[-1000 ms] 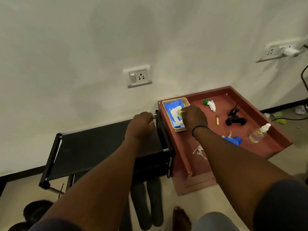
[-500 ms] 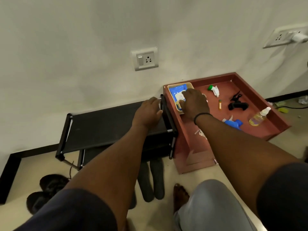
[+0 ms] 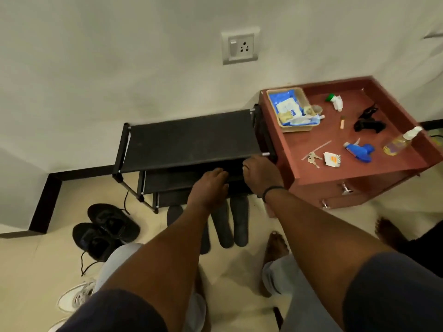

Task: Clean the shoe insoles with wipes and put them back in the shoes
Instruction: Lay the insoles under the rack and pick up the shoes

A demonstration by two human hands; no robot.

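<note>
Currently both hands sit over the rack's front edge: left hand (image 3: 211, 185) fingers curled downward, holding nothing visible; right hand (image 3: 261, 173) fingers bent, contents indeterminate. Insoles (image 3: 231, 224) lie on floor below. Risk: wipes pack (image 3: 288, 111) left behind, causing unclean reinsertion.

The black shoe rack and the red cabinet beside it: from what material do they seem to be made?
The shoe rack looks like matte black fabric shelves stretched between thin metal tubes; silver tube ends show at the corners. The red cabinet seems to be painted or laminated wood, judging by its flat, even, slightly glossy surface and raised rim, with shiny metal drawer handles.
</note>
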